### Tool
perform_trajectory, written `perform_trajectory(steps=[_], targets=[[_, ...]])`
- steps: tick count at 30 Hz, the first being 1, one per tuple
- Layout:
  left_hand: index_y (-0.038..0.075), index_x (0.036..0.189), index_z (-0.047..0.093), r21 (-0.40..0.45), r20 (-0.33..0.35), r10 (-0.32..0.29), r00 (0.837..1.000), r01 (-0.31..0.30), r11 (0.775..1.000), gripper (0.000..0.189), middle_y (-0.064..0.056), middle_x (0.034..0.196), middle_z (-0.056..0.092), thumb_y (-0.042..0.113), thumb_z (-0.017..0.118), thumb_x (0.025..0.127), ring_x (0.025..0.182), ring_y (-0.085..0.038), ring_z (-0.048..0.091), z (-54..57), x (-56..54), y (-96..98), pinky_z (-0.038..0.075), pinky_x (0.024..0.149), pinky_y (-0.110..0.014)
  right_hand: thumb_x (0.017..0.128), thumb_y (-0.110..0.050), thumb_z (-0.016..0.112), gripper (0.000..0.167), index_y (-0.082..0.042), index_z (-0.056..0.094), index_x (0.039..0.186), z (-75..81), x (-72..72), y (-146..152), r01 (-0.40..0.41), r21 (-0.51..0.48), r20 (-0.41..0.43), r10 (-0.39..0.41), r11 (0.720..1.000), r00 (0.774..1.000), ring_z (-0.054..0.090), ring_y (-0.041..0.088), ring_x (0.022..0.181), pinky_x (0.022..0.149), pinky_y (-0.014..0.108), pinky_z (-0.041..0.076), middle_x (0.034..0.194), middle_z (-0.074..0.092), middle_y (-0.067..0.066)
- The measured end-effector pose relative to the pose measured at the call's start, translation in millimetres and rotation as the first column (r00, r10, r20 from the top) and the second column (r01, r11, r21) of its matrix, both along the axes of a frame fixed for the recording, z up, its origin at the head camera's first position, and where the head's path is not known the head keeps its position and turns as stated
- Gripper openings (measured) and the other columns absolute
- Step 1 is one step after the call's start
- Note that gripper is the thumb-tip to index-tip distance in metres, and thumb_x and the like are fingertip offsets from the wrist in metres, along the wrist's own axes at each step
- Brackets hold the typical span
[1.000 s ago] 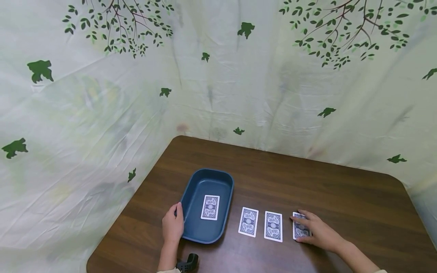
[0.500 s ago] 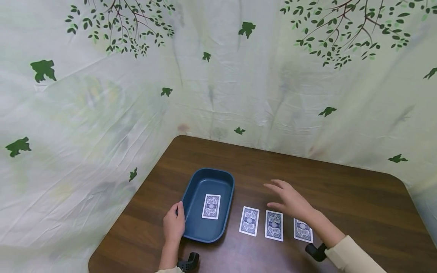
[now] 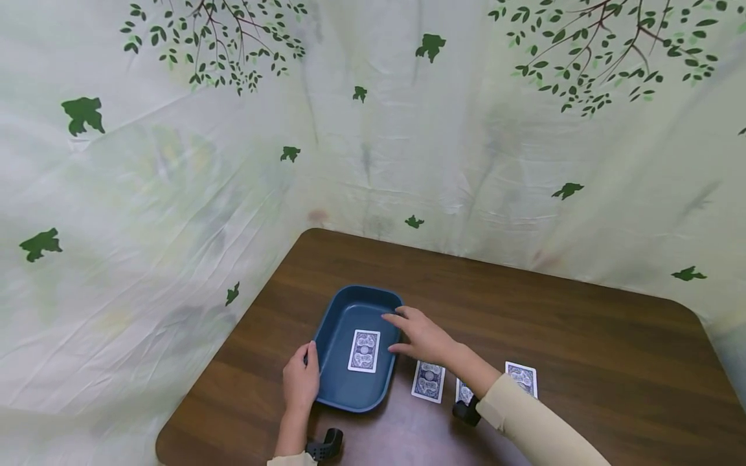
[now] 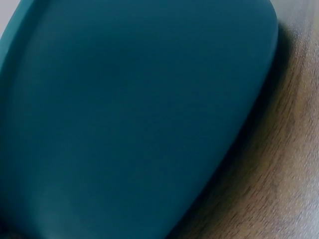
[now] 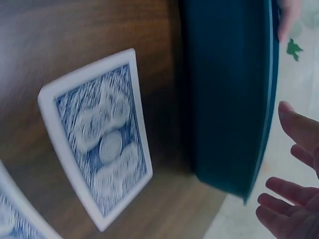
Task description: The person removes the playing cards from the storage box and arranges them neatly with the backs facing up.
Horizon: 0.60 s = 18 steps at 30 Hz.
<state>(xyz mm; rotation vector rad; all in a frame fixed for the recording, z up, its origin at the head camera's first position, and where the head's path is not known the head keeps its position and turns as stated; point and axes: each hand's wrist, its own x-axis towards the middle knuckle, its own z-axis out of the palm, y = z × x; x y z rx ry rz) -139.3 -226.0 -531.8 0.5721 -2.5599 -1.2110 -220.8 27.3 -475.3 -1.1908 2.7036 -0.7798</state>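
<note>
My left hand (image 3: 302,377) grips the left rim of a blue rectangular tray (image 3: 340,385), thumb on top of the edge. Inside the tray a playing card (image 3: 364,351) lies face down, showing a blue patterned back. Over the tray's right rim hovers my right hand (image 3: 425,338), fingers spread and nothing held. The right wrist view shows its loose fingers beside the tray wall (image 5: 227,99). Just right of the tray lies another face-down playing card (image 3: 429,383). The left wrist view is filled by the tray's blue surface (image 4: 134,109); the hand is hidden there.
Two more face-down cards lie to the right in a row: a middle card (image 3: 463,393), partly covered by the right wrist camera (image 3: 466,412), and a far card (image 3: 522,377), partly behind the sleeve. Beyond the brown table (image 3: 524,304) hangs a leaf-printed curtain (image 3: 466,162).
My right hand has left the rightmost card, which stays in place, and moved left with nothing in it to the tray's right rim. The left hand keeps its grip on the tray.
</note>
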Motion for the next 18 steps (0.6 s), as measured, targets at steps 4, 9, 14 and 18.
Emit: perform_trajectory(steps=[4, 9, 14, 18], targets=[[-0.004, 0.117, 0.058, -0.002, -0.004, 0.006, 1.0, -0.006, 1.0, 0.045, -0.025, 0.115, 0.057, 0.032, 0.038, 0.099, 0.105, -0.042, 0.053, -0.4, -0.8, -0.1, 0.039, 0.088, -0.055, 0.081, -0.029, 0.071, 0.059, -0.008, 0.049, 0.132, -8.9, 0.6, -16, -0.031, 0.032, 0.002, 0.031, 0.999, 1.0, 0.045, 0.032, 0.115, 0.094, 0.044, 0.039, 0.129, 0.045, 0.023], [-0.003, 0.119, 0.057, -0.001, 0.013, 0.007, 1.0, -0.007, 1.0, 0.046, -0.025, 0.117, 0.057, 0.034, 0.037, 0.099, 0.107, -0.042, 0.052, -1.4, -0.5, -1.1, 0.038, 0.089, -0.055, 0.08, -0.031, 0.071, 0.06, -0.009, 0.049, 0.132, -15.4, 1.2, -34, -0.054, 0.1, -0.04, 0.058, 0.994, 0.998, 0.042, 0.032, 0.119, 0.098, 0.043, 0.035, 0.13, 0.045, 0.022], [-0.004, 0.12, 0.056, 0.001, 0.023, 0.003, 1.0, -0.004, 1.0, 0.049, -0.025, 0.118, 0.056, 0.036, 0.036, 0.099, 0.107, -0.042, 0.052, -2.0, -0.5, -1.1, 0.038, 0.09, -0.055, 0.08, -0.035, 0.071, 0.062, -0.011, 0.05, 0.132, -19.1, 1.4, -49, -0.087, 0.17, -0.041, 0.095, 0.982, 0.995, 0.042, 0.032, 0.12, 0.1, 0.041, 0.033, 0.129, 0.046, 0.022], [-0.004, 0.12, 0.056, 0.007, 0.025, 0.001, 1.0, -0.001, 1.0, 0.05, -0.026, 0.118, 0.056, 0.036, 0.035, 0.099, 0.106, -0.042, 0.052, -1.4, -0.4, -0.8, 0.038, 0.089, -0.055, 0.079, -0.038, 0.071, 0.061, -0.012, 0.052, 0.13, -22.3, 1.4, -59, -0.108, 0.217, -0.039, 0.119, 0.97, 0.992, 0.046, 0.029, 0.116, 0.099, 0.038, 0.035, 0.125, 0.049, 0.02]])
